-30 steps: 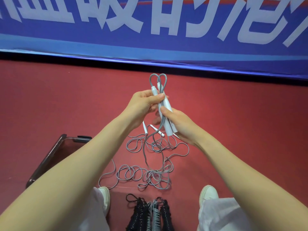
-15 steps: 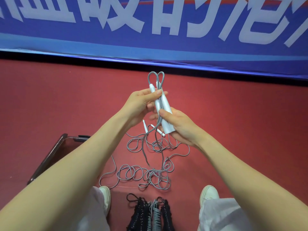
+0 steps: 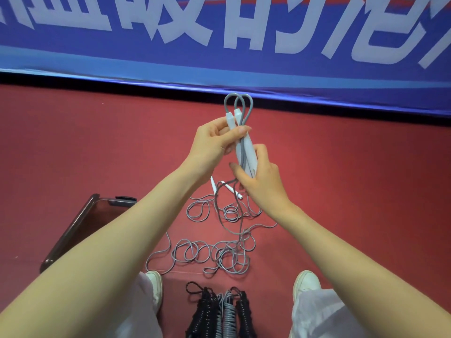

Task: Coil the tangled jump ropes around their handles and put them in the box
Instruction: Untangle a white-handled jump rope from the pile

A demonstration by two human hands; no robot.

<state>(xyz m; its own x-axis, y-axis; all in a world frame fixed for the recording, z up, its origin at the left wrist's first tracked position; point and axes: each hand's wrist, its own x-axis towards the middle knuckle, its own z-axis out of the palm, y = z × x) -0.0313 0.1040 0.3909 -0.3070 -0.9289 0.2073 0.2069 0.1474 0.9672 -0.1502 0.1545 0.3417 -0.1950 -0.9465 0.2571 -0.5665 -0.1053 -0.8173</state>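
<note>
Head view: left hand (image 3: 212,142) is gripping the upper part of the paired white handles (image 3: 249,150), right hand (image 3: 264,184) is clasping their lower end, at frame centre above the red floor (image 3: 97,142). Grey rope (image 3: 225,103) is looping out at the handles' 12 o'clock end and trailing into a tangle (image 3: 229,258) lying at the hands' 6 o'clock. Dark box (image 3: 80,223) is sitting at 8 o'clock, coiled ropes (image 3: 219,313) at 6 o'clock.

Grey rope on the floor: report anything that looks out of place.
Yes: the grey rope sprawls in tangled loops on the red floor, not coiled. Two loose white handles lie at its far edge.
</note>
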